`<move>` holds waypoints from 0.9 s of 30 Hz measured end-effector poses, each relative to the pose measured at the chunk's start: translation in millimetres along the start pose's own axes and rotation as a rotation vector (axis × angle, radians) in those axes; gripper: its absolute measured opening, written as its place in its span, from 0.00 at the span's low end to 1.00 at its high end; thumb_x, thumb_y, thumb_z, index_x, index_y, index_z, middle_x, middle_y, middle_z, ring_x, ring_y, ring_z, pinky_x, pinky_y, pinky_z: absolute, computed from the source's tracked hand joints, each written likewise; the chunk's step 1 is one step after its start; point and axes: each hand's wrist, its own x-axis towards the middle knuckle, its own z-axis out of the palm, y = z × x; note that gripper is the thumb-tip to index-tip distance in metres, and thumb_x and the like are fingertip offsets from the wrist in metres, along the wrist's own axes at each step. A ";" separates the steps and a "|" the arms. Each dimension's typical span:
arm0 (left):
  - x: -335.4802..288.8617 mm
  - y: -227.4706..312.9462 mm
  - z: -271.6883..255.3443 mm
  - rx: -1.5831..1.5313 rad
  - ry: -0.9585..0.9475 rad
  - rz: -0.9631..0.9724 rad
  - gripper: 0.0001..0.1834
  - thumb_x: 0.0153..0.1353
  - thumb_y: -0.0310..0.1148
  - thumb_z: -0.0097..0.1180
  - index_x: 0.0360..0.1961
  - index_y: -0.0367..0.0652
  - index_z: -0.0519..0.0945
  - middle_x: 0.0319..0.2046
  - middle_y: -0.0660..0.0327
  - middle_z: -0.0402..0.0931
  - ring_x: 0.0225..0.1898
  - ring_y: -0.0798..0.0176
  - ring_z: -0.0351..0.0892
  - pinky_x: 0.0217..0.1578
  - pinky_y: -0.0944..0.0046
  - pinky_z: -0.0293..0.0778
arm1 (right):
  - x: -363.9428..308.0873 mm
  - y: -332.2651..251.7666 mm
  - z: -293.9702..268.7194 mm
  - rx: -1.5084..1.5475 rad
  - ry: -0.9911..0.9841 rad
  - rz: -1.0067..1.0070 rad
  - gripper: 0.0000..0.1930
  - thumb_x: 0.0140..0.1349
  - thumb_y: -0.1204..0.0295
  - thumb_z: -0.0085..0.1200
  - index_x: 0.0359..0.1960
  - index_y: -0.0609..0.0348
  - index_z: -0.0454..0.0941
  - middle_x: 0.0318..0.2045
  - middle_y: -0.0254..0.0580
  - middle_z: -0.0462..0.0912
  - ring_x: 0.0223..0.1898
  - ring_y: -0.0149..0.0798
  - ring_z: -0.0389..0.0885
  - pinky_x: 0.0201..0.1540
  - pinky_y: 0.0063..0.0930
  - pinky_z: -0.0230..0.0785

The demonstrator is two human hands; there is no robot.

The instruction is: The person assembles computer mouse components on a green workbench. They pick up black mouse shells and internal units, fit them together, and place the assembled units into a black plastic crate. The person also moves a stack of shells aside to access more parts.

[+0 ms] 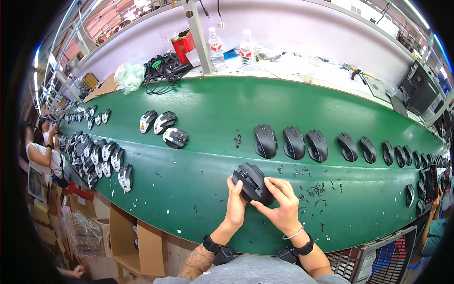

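Note:
A black computer mouse (253,183) is held between my two hands, a little above the green table. My left hand (234,203) is wrapped round its left side, with the thumb near the front. On the right side, my right hand (283,201) grips the mouse with thumb and fingers on its edge. Beyond my hands, a row of black mice (294,143) runs off to the right. Small black parts (316,190) lie scattered beside my right hand, and a smaller pile of black pieces (237,139) lies farther off.
Three black-and-white mice (164,123) sit left of centre; many more mice (101,156) cluster at the far left. Two water bottles (247,51) and a tangle of black cables (165,68) stand along the back. A cardboard box (137,241) is below the left edge. Other people work at both ends.

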 end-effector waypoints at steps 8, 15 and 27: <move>-3.5 -8.6 1.5 0.221 -0.075 0.100 0.26 0.66 0.36 0.43 0.59 0.39 0.49 0.51 0.53 0.62 0.54 0.64 0.64 0.55 0.63 0.63 | 1.0 7.9 -2.0 0.045 -0.106 0.042 0.31 0.43 0.69 0.69 0.52 0.62 0.75 0.49 0.47 0.75 0.49 0.49 0.73 0.52 0.38 0.69; -1.3 -10.7 -1.3 0.216 -0.019 0.176 0.33 0.54 0.20 0.60 0.55 0.42 0.52 0.48 0.56 0.65 0.51 0.63 0.70 0.52 0.62 0.70 | -3.4 5.3 2.7 -0.097 -0.180 -0.009 0.34 0.44 0.70 0.68 0.57 0.58 0.72 0.57 0.48 0.69 0.56 0.51 0.65 0.56 0.41 0.65; 0.7 -8.1 -6.5 -0.130 0.032 0.216 0.35 0.48 0.15 0.62 0.56 0.40 0.59 0.45 0.60 0.70 0.47 0.64 0.73 0.51 0.62 0.71 | -19.0 42.5 16.7 1.123 -0.116 0.710 0.07 0.66 0.70 0.52 0.31 0.58 0.74 0.28 0.28 0.78 0.30 0.23 0.73 0.35 0.20 0.68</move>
